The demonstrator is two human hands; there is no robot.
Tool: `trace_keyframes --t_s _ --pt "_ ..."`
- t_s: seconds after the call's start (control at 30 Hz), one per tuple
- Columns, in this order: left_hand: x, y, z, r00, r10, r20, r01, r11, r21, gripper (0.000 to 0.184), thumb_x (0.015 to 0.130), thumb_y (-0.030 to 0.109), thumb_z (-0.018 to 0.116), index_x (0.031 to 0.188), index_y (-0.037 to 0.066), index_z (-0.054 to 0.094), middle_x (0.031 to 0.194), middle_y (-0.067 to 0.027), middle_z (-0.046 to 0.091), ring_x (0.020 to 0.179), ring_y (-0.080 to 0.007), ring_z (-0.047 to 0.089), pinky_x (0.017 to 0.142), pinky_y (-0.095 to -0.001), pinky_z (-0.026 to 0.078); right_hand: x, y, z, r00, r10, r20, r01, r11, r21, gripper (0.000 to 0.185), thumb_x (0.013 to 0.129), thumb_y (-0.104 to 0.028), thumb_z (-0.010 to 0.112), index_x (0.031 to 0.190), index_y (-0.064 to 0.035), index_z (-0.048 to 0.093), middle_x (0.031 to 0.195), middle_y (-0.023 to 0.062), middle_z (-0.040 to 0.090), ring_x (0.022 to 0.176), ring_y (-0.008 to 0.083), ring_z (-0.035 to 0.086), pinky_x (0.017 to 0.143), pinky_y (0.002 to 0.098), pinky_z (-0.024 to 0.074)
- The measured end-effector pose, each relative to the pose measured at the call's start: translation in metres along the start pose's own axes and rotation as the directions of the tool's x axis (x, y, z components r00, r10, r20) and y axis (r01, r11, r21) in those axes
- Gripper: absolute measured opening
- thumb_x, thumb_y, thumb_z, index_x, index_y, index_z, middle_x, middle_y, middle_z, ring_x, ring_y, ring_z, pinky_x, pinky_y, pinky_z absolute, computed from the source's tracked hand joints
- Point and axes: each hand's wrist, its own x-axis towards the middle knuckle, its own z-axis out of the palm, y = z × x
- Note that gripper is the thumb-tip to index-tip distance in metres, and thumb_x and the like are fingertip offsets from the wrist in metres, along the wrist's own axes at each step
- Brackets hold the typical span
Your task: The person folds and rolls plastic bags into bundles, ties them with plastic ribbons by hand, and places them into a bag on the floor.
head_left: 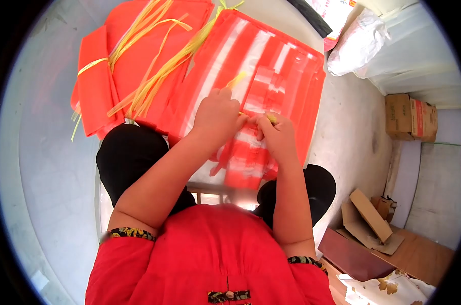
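Note:
My left hand [217,116] is closed on a yellow plastic strip [236,80], one end of which sticks out beyond the fingers. Close beside it, my right hand [279,136] pinches the strip too, with a bit of yellow showing at its fingers. Both hands are over a folded bundle of red-and-white striped plastic [246,165], slightly blurred. Under that bundle lies a stack of flat striped plastic sheets or bags [301,86]; I cannot tell which. The strip's middle is mostly hidden by my fingers.
To the left lies a red pile [154,56] with loose yellow strips [156,84] across it. A rolled red bundle [95,76] has a yellow tie around it. A white plastic bag [360,43], a cardboard box [411,118] and cardboard pieces [367,223] are on the right.

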Motion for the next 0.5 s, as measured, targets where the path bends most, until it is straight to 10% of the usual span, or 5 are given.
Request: trace_keyframes --t_s 0.1,0.3,0.43,0.5 --pt "0.001 -0.005 -0.002 1.000 0.002 -0.009 -0.003 0.989 -0.149 0.020 0.081 0.023 0.080 0.083 0.003 0.073 0.103 -0.0143 0.063 0.105 -0.0330 0.060 0.090 -0.0432 0.052 0.009 0.010 0.002 0.999 -0.030 -0.028 0.032 0.996 0.077 0.023 0.101 -0.016 0.067 0.086 0.0007 0.068 0.076 0.0010 0.063 0.063 0.0085 0.054 0.061 0.0269 0.0454" --pt "-0.001 0.001 -0.017 0.955 0.200 -0.219 -0.244 0.950 -0.196 0.010 0.078 0.013 0.080 0.087 0.010 0.077 0.136 -0.0145 0.059 0.134 -0.0396 0.047 0.108 -0.0491 0.043 0.006 0.013 0.006 0.987 -0.161 0.006 0.152 0.920 -0.361 0.022 0.104 -0.020 0.063 0.098 -0.0004 0.070 0.076 0.0023 0.064 0.067 0.0089 0.059 0.062 0.0285 0.0490" --pt "-0.001 0.011 -0.016 0.935 0.241 -0.261 -0.320 0.889 -0.327 0.022 0.081 0.013 0.079 0.103 0.010 0.077 0.140 -0.0150 0.057 0.140 -0.0417 0.042 0.114 -0.0525 0.038 0.002 0.007 0.015 0.983 -0.173 -0.064 0.141 0.928 -0.345 0.024 0.098 -0.023 0.068 0.102 -0.0001 0.071 0.086 0.0152 0.070 0.078 0.0236 0.067 0.074 0.0378 0.0528" --pt "0.003 0.028 -0.021 0.902 -0.053 -0.429 -0.176 0.861 -0.477 0.032 0.083 0.013 0.078 0.114 0.009 0.073 0.142 -0.0151 0.056 0.140 -0.0422 0.042 0.114 -0.0528 0.038 0.005 0.018 0.016 0.987 -0.131 -0.096 0.109 0.972 -0.207 0.025 0.099 -0.024 0.066 0.103 0.0004 0.071 0.087 0.0153 0.070 0.079 0.0243 0.067 0.075 0.0388 0.0525"
